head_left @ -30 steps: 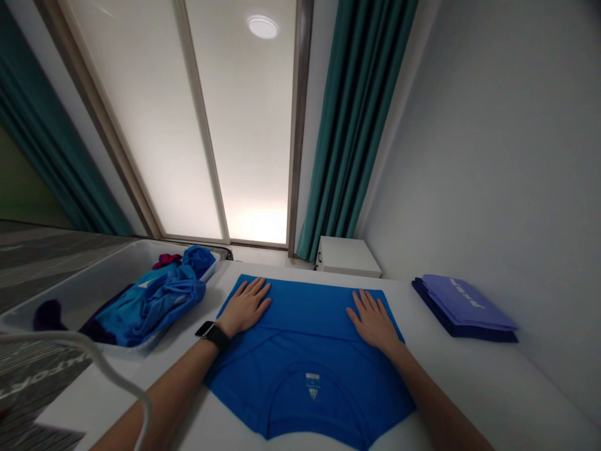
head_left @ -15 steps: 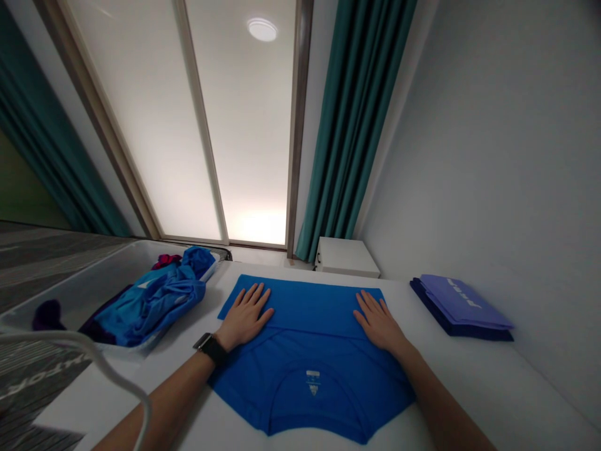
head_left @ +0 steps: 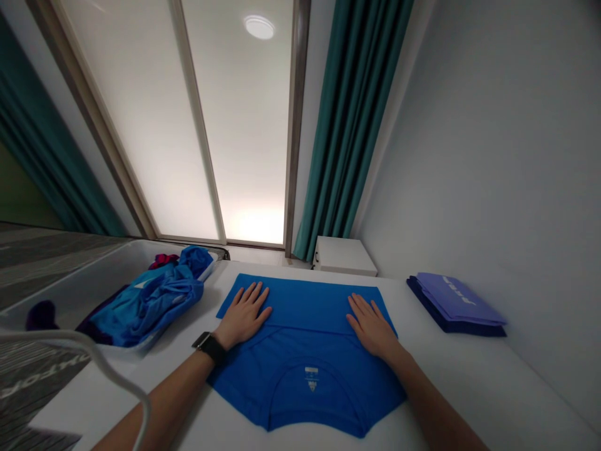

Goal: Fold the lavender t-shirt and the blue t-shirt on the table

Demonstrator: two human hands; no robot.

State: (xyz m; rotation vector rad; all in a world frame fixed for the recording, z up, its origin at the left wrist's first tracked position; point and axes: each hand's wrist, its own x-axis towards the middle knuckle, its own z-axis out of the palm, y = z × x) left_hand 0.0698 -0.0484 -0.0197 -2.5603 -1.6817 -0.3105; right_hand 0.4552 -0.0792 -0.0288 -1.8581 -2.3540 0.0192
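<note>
A blue T-shirt lies on the white table, its collar towards me and its far part folded over into a flat band. My left hand rests flat on the left end of that band, fingers spread; a dark watch is on the wrist. On the band's right side lies my right hand, palm down with fingers stretched out. Neither hand grips the cloth. A small printed label shows inside the collar.
To the left, a white tub holds crumpled blue clothes. Folded purple and navy garments are stacked on the right, near the wall. A grey cable curves at lower left. Beyond the table stands a white cabinet.
My right hand has slid slightly left over the shirt, and the shirt's right sleeve edge has shifted inward a little. My left hand stays in place.
</note>
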